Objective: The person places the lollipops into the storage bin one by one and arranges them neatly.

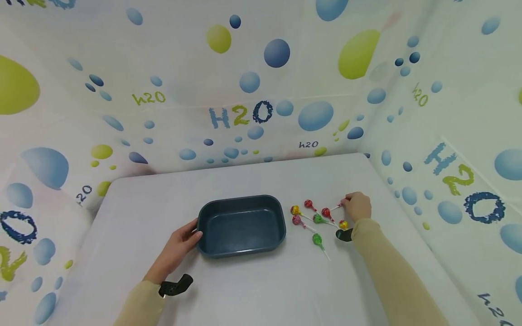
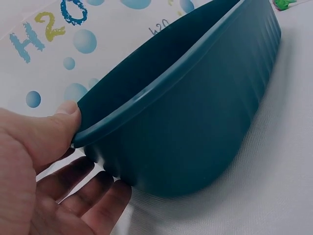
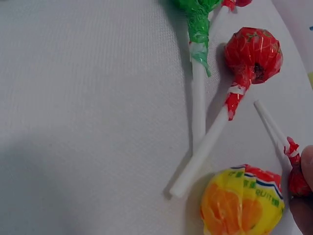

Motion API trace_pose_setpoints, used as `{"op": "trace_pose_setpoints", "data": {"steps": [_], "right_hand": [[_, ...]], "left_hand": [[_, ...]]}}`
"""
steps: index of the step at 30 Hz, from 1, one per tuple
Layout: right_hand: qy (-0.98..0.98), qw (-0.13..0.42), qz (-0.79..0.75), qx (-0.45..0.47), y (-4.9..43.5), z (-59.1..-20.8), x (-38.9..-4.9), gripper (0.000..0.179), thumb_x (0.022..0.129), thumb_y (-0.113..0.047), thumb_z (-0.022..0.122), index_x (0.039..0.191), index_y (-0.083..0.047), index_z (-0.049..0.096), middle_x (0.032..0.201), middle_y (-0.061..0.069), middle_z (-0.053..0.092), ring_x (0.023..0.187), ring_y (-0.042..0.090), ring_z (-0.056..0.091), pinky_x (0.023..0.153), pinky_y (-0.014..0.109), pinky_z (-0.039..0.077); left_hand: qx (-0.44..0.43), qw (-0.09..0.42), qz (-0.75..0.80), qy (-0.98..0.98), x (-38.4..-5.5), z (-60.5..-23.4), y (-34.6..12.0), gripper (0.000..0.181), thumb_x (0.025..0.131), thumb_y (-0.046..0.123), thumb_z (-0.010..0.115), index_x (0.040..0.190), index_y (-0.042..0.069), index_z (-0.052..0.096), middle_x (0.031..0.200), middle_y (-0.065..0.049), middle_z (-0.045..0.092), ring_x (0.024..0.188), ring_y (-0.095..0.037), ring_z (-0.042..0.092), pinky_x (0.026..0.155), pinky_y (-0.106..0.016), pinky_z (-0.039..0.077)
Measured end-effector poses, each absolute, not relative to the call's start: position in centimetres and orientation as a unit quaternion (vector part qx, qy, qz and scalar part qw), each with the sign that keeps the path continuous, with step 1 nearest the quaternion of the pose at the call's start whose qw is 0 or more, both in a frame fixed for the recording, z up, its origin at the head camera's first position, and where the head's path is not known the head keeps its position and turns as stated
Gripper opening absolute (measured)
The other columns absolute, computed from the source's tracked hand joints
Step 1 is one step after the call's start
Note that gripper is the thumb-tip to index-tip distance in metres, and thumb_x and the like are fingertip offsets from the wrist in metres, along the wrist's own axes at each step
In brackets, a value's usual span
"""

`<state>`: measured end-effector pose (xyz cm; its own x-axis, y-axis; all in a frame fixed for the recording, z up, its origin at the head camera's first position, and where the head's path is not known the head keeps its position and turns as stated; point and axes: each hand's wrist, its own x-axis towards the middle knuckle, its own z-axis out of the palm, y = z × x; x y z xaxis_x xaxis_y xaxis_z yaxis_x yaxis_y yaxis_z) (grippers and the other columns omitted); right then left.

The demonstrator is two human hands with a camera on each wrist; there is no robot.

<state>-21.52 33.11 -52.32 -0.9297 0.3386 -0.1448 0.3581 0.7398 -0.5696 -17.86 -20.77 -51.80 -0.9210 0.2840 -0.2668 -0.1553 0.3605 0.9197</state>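
Note:
My left hand (image 1: 178, 249) holds the left end of a dark teal rectangular basin (image 1: 240, 251), thumb over the rim and fingers against the outer wall. On the right, my right hand (image 1: 359, 207) pinches a red-wrapped lollipop (image 3: 296, 180) by its head; the white stick points away from the fingers. Close to that hand are a yellow lollipop (image 3: 242, 203) and another red lollipop (image 3: 254, 54), whose stick crosses that of a green lollipop (image 3: 198, 29).
More lollipops lie between basin and right hand: a yellow one (image 1: 295, 210), a pinkish-purple one (image 1: 297, 220), a red one (image 1: 308, 204) and a green one (image 1: 317, 239) nearer the front. A white cloth (image 1: 244, 290) covers the table. Curtains with bubble prints (image 1: 261, 54) surround it.

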Motion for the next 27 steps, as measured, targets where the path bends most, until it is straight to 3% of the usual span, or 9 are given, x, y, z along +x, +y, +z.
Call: {"op": "trace_pose_setpoints", "data": {"steps": [8, 15, 23, 27], "right_hand": [[0.928, -0.005, -0.331, 0.172, 33.6, -50.9, -21.4, 0.036, 0.103, -0.015, 0.06, 0.129, 0.01, 0.064, 0.126, 0.03, 0.068, 0.122, 0.046, 0.061, 0.107, 0.057, 0.051], [0.931, -0.045, -0.347, 0.105, 32.7, -46.3, -22.3, 0.037, 0.103, -0.016, 0.062, 0.133, 0.006, 0.064, 0.121, 0.027, 0.071, 0.118, 0.045, 0.063, 0.102, 0.056, 0.054], [0.931, -0.054, -0.36, 0.014, 27.0, -41.4, -23.5, 0.038, 0.101, -0.02, 0.065, 0.135, -0.003, 0.066, 0.12, 0.02, 0.074, 0.109, 0.035, 0.066, 0.089, 0.044, 0.056], [0.931, -0.053, -0.36, -0.041, 23.0, -40.4, -23.8, 0.035, 0.099, -0.019, 0.068, 0.131, -0.004, 0.069, 0.115, 0.017, 0.076, 0.108, 0.031, 0.071, 0.09, 0.044, 0.06]], "left_hand": [[0.039, 0.197, 0.56, 0.803, -17.4, -51.7, -21.0, 0.066, 0.107, 0.016, 0.053, 0.161, -0.003, 0.02, 0.169, -0.025, 0.02, 0.153, -0.043, 0.027, 0.114, -0.045, 0.039], [0.042, 0.188, 0.565, 0.803, -17.5, -51.7, -21.6, 0.066, 0.107, 0.017, 0.053, 0.161, -0.003, 0.02, 0.168, -0.025, 0.021, 0.153, -0.043, 0.028, 0.113, -0.045, 0.039], [0.042, 0.186, 0.572, 0.798, -17.5, -51.8, -21.3, 0.064, 0.107, 0.017, 0.053, 0.161, -0.003, 0.022, 0.168, -0.024, 0.022, 0.153, -0.042, 0.028, 0.114, -0.046, 0.039], [0.041, 0.182, 0.577, 0.795, -17.5, -51.9, -20.6, 0.063, 0.107, 0.015, 0.053, 0.16, -0.003, 0.024, 0.167, -0.024, 0.025, 0.153, -0.042, 0.03, 0.115, -0.048, 0.039]]}}
